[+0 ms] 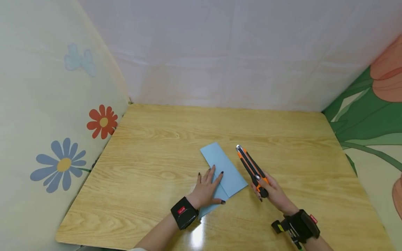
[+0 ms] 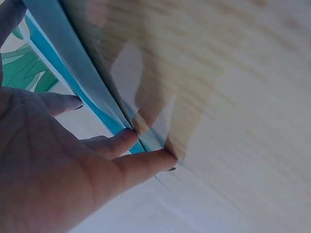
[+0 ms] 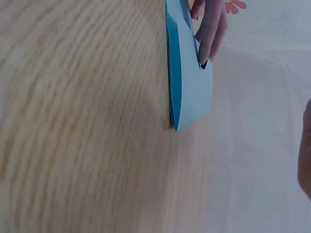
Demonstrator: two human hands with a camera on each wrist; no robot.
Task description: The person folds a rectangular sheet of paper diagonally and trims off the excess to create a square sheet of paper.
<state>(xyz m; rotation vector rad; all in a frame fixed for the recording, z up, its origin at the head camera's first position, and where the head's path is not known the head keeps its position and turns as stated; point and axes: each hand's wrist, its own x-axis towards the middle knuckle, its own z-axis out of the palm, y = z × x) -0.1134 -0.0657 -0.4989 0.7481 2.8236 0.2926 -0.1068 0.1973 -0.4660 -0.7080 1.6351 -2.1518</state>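
Folded light blue paper (image 1: 226, 170) lies at a slant near the front middle of the table, its layers standing slightly apart along one edge in the right wrist view. My left hand (image 1: 205, 188) rests on it with fingers spread and straight; the fingertips touch the paper (image 2: 73, 53) in the left wrist view. To the right of the paper, my right hand (image 1: 272, 191) grips an orange and black utility knife (image 1: 251, 167), thumb along its top and the metal tip pointing away from me. Whether the blade is out I cannot tell. The right wrist view leaves the knife out.
The wood-grain table (image 1: 157, 139) reaches back to a pale hanging cloth (image 1: 226, 62). A flower-printed cloth (image 1: 62, 104) hangs on the left, and another with large green leaves (image 1: 370, 108) on the right. Each wrist wears a black strap (image 1: 184, 213).
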